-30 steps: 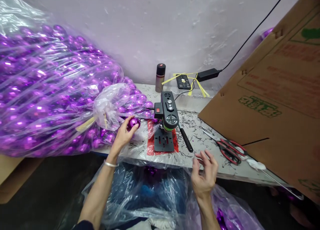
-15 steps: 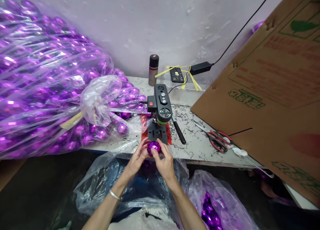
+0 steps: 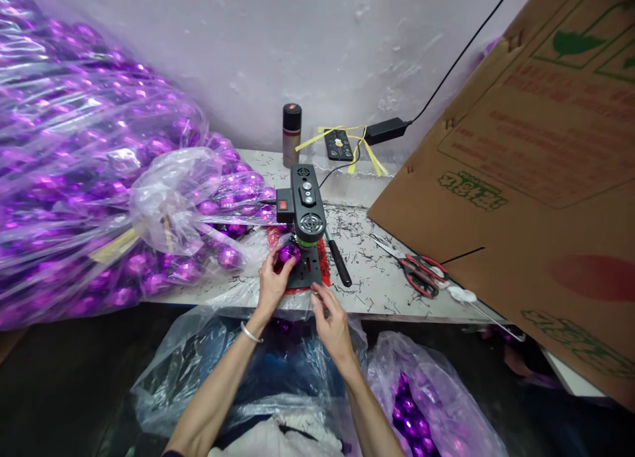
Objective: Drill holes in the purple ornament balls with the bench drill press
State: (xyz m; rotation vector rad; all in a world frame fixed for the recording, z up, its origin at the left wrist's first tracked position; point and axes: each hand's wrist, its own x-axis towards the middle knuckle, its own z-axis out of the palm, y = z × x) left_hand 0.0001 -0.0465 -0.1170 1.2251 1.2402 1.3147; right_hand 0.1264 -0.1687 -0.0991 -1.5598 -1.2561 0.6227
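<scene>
My left hand (image 3: 272, 286) grips a shiny purple bauble (image 3: 290, 254) between thumb and fingers. It holds the bauble against the left side of a small black bench machine (image 3: 308, 202), under the head and above the dark base plate (image 3: 311, 275). Near the plate's front edge is my right hand (image 3: 333, 321), its thumb and fingertips drawn together in a pinch. Something tiny may be at those fingertips, too small to name. A lever with a black handle (image 3: 340, 264) sticks out on the machine's right. Red sheet (image 3: 323, 265) lies beneath the base.
A big clear bag of purple baubles (image 3: 99, 179) fills the left. Red-handled scissors (image 3: 421, 272) lie beside a cardboard box (image 3: 520, 166) at right. Dark snippets litter the tabletop (image 3: 367, 298). A spray can (image 3: 292, 136) and phone (image 3: 338, 145) are behind. Plastic bags (image 3: 426, 391) hang in front.
My left hand has carried the bauble forward from the table's front edge to the machine. My right hand has let go of the bauble and drawn apart to the right. The view has shifted slightly.
</scene>
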